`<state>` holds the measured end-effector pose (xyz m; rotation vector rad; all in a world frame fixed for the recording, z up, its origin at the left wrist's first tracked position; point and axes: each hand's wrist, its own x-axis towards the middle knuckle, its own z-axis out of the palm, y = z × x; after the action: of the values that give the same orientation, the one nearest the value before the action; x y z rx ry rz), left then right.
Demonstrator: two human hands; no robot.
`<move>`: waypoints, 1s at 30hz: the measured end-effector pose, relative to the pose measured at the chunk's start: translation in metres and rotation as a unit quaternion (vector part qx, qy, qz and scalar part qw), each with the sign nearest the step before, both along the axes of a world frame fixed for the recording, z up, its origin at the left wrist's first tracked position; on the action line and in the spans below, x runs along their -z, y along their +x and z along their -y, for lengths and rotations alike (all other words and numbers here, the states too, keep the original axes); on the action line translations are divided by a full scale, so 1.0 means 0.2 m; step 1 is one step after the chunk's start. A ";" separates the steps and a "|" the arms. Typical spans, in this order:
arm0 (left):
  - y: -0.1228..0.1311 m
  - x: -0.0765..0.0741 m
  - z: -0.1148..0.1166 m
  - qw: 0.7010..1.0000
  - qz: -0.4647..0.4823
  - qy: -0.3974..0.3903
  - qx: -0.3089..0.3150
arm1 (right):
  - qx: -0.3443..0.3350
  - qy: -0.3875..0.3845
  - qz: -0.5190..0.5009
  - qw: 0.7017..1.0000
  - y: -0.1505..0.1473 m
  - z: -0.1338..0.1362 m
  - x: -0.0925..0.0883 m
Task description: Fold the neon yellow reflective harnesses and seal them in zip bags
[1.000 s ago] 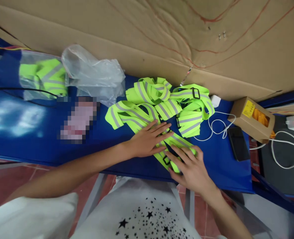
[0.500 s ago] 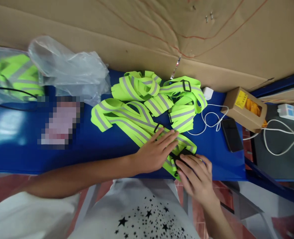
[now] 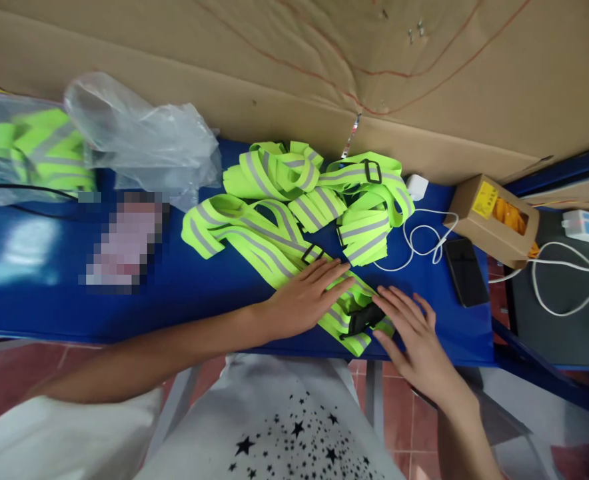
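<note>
Plastic bag [image 3: 144,137], left; cardboard box [image 3: 507,241] and black phone [image 3: 466,272], right; bundled yellow-green straps [image 3: 274,175], just behind the work. Blue table [image 3: 214,287], brown wall [image 3: 254,60]. Left hand [image 3: 302,305]: fingers extended over reflective strap [image 3: 254,252] near front edge; right hand [image 3: 419,340]: fingers loosely spread beside black buckle [image 3: 363,320], contact unclear

Yellow-green strap [image 3: 269,257] partly hidden

Left hand [image 3: 297,307] palm down, fingers [image 3: 332,274] outstretched, right hand [image 3: 424,343] loosely arched, thumb [image 3: 393,352] apart, forearms [image 3: 174,352] bare
</note>
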<state>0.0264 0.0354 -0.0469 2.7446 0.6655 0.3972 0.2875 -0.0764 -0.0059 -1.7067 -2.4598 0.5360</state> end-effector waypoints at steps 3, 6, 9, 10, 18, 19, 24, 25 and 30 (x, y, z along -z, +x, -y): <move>0.00 -0.08 0.06 0.999 0.030 -0.029 -0.018 | 0.027 -0.006 -0.037 0.999 0.00 -0.02 0.03; 0.01 -0.15 0.14 0.997 0.035 -0.046 -0.045 | 0.010 -0.017 -0.076 0.997 -0.09 -0.04 0.07; 0.01 -0.17 0.21 0.997 -0.012 -0.016 -0.073 | -0.018 -0.029 -0.092 0.995 -0.18 -0.06 0.09; 0.00 -0.17 0.23 0.996 -0.037 0.000 -0.083 | -0.025 -0.032 -0.090 0.995 -0.21 -0.07 0.09; -0.07 -0.19 0.32 0.976 -0.163 0.060 -0.132 | -0.082 -0.035 -0.015 0.996 -0.31 -0.07 0.07; -0.07 -0.19 0.32 0.976 -0.166 0.059 -0.128 | -0.084 -0.030 -0.006 0.996 -0.32 -0.07 0.07; -0.07 -0.16 0.31 0.982 -0.142 0.082 -0.089 | -0.077 0.030 0.016 0.996 -0.35 -0.05 0.09; -0.07 -0.16 0.31 0.984 -0.134 0.087 -0.084 | -0.082 0.039 0.014 0.996 -0.35 -0.05 0.09; -0.16 -0.22 0.34 0.988 -0.096 0.081 -0.094 | -0.114 0.080 -0.017 0.990 -0.34 -0.05 0.05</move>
<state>-0.0048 -0.0329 -0.0032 2.9078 0.9882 0.2376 0.2186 -0.0661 -0.0160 -1.3580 -2.6097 0.3716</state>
